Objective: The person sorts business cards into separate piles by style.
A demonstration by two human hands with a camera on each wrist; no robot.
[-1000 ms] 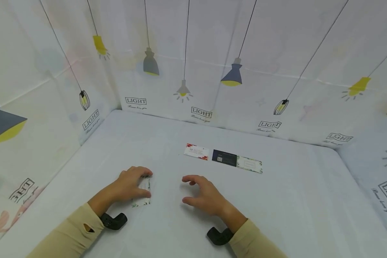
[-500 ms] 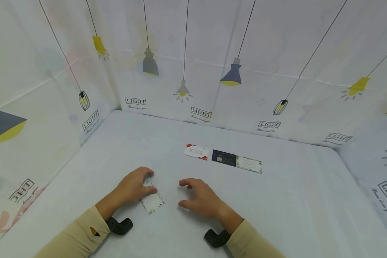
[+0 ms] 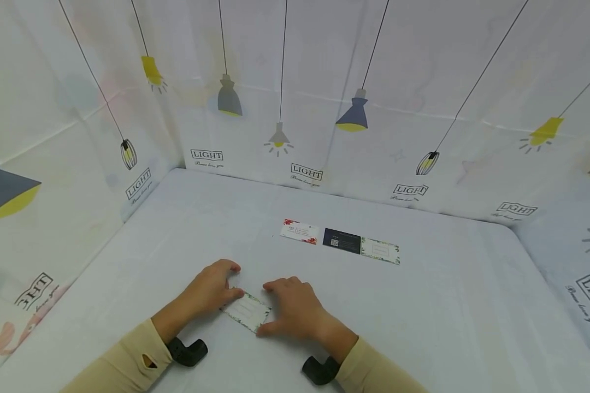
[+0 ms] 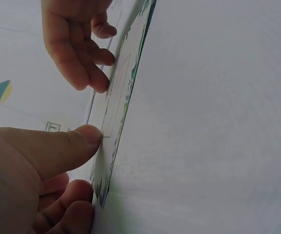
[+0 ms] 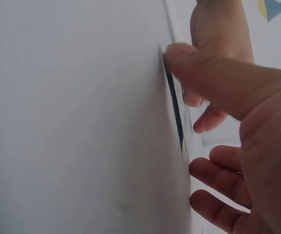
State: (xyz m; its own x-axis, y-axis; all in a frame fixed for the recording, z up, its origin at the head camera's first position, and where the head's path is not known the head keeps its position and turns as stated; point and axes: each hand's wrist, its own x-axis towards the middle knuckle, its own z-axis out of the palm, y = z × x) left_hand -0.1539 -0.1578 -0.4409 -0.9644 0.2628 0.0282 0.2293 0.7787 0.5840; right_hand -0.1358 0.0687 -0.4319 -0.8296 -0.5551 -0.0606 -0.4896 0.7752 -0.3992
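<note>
A white card with a floral border [image 3: 246, 310] lies low over the white table [image 3: 423, 316], between both hands. My left hand [image 3: 226, 284] pinches its left end; in the left wrist view the thumb [image 4: 67, 148] lies on the card's face [image 4: 118, 105] with curled fingers beneath. My right hand [image 3: 275, 305] holds the right end, thumb at the near corner and fingers on the far edge. The right wrist view shows the card edge-on [image 5: 175, 112] under the right thumb [image 5: 213, 73].
Three cards lie in a row farther back: a white one with red flowers [image 3: 300, 231], a dark one [image 3: 341, 240] and a floral-bordered one [image 3: 379, 250]. Cloth walls printed with lamps [image 3: 295, 109] close in the table at the back, left and right.
The left hand lifted the floral card off the table, turned it and brought it toward the middle. The right hand moved left and took hold of its other end.
</note>
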